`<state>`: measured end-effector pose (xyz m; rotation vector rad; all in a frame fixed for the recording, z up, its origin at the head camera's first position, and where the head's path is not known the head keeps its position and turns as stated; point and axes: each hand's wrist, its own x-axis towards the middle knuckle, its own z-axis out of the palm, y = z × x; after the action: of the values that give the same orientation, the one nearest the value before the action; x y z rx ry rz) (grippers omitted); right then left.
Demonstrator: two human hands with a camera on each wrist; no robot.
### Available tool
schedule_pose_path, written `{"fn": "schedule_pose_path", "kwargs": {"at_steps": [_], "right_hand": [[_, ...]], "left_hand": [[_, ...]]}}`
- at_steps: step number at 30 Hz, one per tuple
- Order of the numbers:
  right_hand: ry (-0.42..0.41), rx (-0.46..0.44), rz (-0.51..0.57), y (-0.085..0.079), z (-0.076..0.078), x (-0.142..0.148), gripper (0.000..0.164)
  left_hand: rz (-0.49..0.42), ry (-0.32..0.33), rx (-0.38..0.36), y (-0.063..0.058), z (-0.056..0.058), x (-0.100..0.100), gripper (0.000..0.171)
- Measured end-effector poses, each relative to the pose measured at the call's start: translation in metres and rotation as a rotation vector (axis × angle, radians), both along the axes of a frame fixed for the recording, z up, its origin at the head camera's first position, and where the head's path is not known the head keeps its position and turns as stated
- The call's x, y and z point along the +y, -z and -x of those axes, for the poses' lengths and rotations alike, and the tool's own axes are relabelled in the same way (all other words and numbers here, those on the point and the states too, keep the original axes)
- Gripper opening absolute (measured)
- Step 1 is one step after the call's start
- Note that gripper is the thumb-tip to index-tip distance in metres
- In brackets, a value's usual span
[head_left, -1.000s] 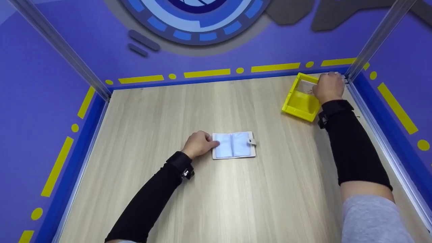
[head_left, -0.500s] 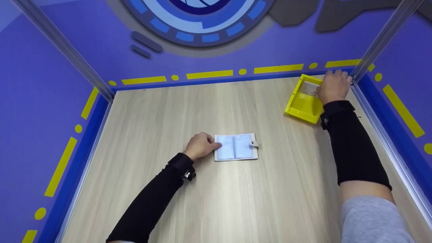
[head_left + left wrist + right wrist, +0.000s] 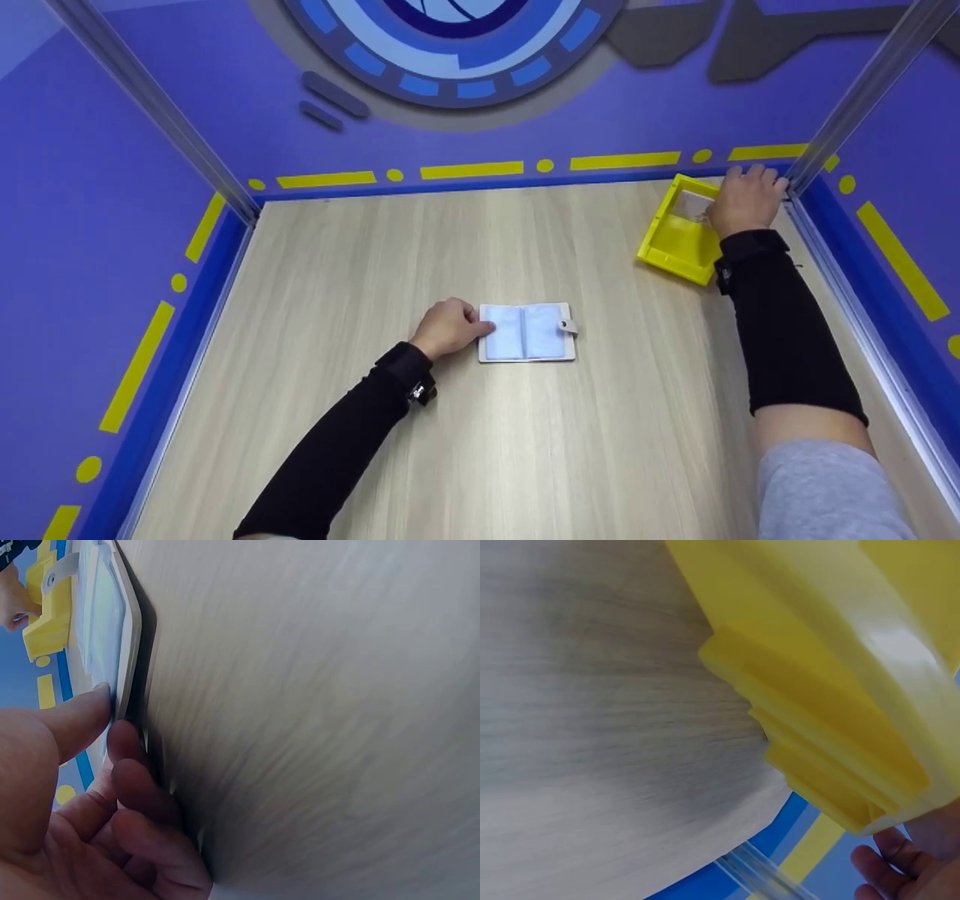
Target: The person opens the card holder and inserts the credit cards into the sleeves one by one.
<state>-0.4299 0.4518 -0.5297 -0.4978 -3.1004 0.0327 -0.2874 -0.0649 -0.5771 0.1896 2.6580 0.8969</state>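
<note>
"Where's the card holder?"

"The small card holder (image 3: 544, 334) lies unfolded near the middle of the wooden tabletop (image 3: 375, 277), its pale blue sleeves facing up and its snap strap (image 3: 569, 327) jutting from the right edge."

"And the left hand?"

"The left hand (image 3: 446, 328) pinches the holder's left edge, thumb on top of the sleeve. The left wrist view shows the other fingers curled low at that edge, next to the wood."

"What about the right?"

"The right hand (image 3: 748, 199) is at the far right corner, overlapping the right side of a yellow plastic bin (image 3: 675, 264). Its fingers look loosely bent just beside the bin in the right wrist view, but the thumb is hidden, so I can't tell whether they grasp it."

"Anything inside the bin?"

"A pale rectangle (image 3: 691, 205) shows at its far end; I can't tell what it is."

"Behind it?"

"A purple-blue wall (image 3: 480, 146) with a row of yellow dashes and dots."
</note>
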Motion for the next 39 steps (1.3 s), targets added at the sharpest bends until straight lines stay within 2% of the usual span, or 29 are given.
{"fn": "schedule_pose_path", "kwargs": {"at_steps": [4,8,15,21,26,33,39], "right_hand": [[-0.008,0.005,0.025,0.000,-0.007,0.006,0.075],[-0.021,-0.011,0.005,-0.009,-0.010,0.007,0.076],[-0.049,0.034,-0.022,-0.018,-0.014,0.005,0.040],[-0.071,0.054,-0.026,-0.016,-0.019,0.010,0.034],[-0.131,0.052,0.052,-0.018,-0.024,0.016,0.026],[-0.263,-0.008,0.163,-0.047,-0.031,0.017,0.017],[-0.279,-0.025,0.238,-0.072,-0.032,0.010,0.026]], "left_hand": [[0.001,0.016,0.016,0.000,-0.002,0.003,0.041],[0.004,0.014,0.029,-0.003,-0.002,0.005,0.041],[0.011,0.015,0.018,-0.003,-0.001,0.005,0.041],[0.010,0.017,0.016,0.000,-0.002,0.006,0.041],[0.001,0.025,0.014,0.002,-0.005,0.007,0.041],[0.012,0.012,0.005,0.002,-0.005,0.005,0.039],[0.022,-0.003,-0.004,-0.001,0.000,-0.001,0.039]]}}
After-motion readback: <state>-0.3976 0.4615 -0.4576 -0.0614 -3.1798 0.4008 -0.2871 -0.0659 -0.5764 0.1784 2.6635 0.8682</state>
